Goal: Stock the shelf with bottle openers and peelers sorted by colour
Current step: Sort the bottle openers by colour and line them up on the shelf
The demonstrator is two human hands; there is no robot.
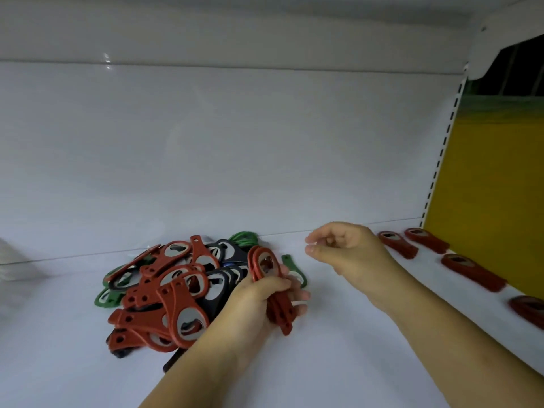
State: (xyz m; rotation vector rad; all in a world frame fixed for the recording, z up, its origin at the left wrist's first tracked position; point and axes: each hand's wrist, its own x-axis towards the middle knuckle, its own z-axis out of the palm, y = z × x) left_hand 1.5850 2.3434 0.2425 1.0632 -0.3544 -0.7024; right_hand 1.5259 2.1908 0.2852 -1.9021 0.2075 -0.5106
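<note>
The fingers (295, 295) of the left hand (256, 295) are curled tight round a bundle of red bottle openers (263, 265), held upright at 3 o'clock of the mixed pile (164, 293), just beside it; the right hand (350, 245), at 1 o'clock of the bundle and apart from it, hovers over the shelf (353, 363) with its fingers loosely curled, thumb near forefinger, holding nothing that shows; the likely slip is in drawing one flat opener out of the bundle, since the others could loosen and drop back among the greens and darks, undoing the sort; the left forearm also lies over the pile's near edge, so a careless sweep might push pieces toward the shelf front; counted: four red openers laid singly (471, 272) along the right side, from 2 to 4 o'clock, well apart from the pile, the nearest cut by the frame; the bundle holds at least three, the rest hidden by the grip; the pile shows roughly eight red, about four green and several dark ones, too overlapped for an exact tally; no peeler that I can make out
</note>
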